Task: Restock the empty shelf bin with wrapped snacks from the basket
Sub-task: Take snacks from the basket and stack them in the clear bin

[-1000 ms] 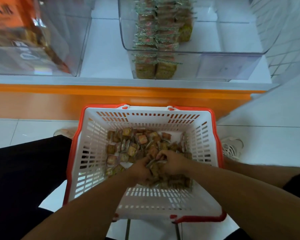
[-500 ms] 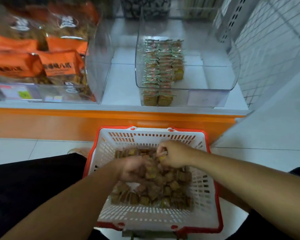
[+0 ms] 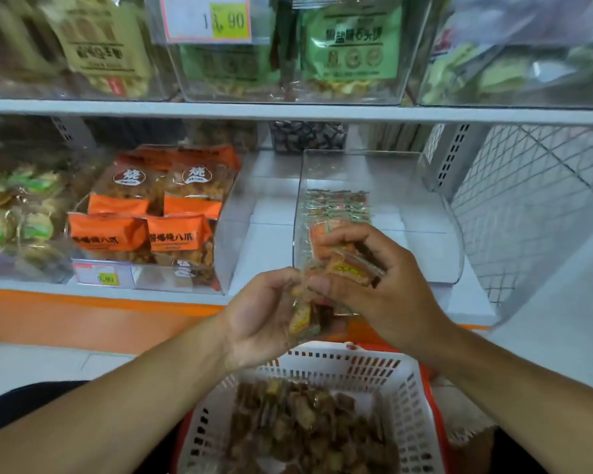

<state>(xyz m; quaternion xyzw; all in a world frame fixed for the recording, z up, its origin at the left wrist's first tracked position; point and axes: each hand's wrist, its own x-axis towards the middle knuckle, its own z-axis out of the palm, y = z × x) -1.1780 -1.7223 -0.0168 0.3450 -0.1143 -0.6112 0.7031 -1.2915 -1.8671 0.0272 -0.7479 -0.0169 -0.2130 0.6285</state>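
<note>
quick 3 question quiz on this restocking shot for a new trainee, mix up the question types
1. True or false: both the left hand and the right hand hold wrapped snacks above the basket.
2. Multiple choice: where does the clear bin that already has a row of small snacks stand? A) on the floor B) on the lower shelf, right of the orange packs C) on the upper shelf
3. Fill in: the basket's walls are white and its rim is ____.

Key: 1 true; 2 B; 3 red.
</note>
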